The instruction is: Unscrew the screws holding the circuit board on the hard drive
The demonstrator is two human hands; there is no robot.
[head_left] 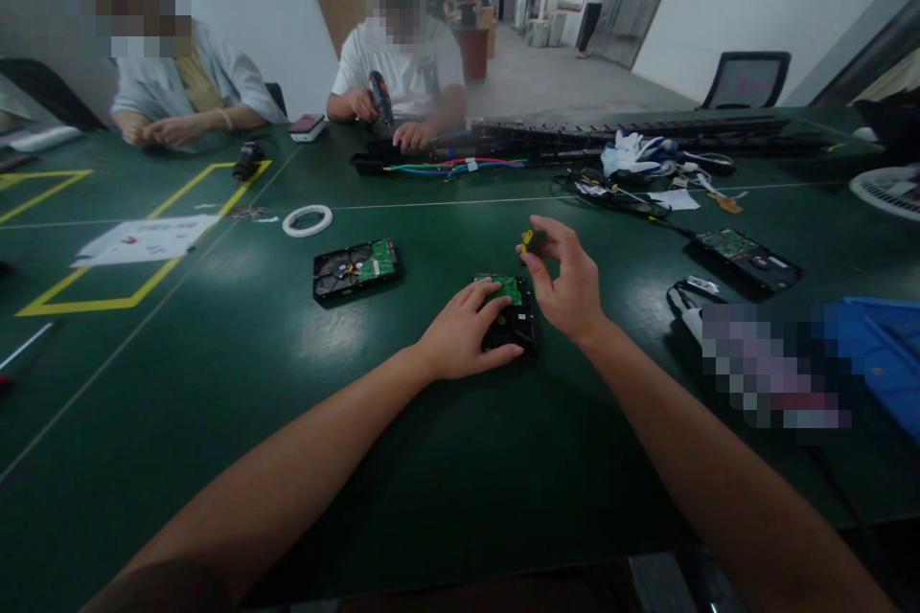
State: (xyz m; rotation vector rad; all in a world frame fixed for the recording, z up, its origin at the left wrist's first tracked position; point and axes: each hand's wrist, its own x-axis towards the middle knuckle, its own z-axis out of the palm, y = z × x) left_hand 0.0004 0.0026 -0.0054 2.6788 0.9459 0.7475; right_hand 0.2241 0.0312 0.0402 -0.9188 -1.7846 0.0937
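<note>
A hard drive [518,328] with its green circuit board facing up lies on the green table in front of me. My left hand [467,330] holds it down, with fingers spread across its top and the thumb along the near edge. Just above its far right corner, my right hand [567,283] pinches a small yellow-and-black tool [533,241] between thumb and fingers. The tool's exact kind is unclear, and its lower end is hard to make out. To the left rests a second hard drive [357,270], board side up, touched by neither hand.
A white ring [307,220] and a paper sheet [148,240] lie left. Another hard drive [747,259], gloves [636,155] and a blue bin [881,354] are right. Across the table, one person [402,67] handles a power screwdriver [380,98] beside long black cable bundles; another sits left.
</note>
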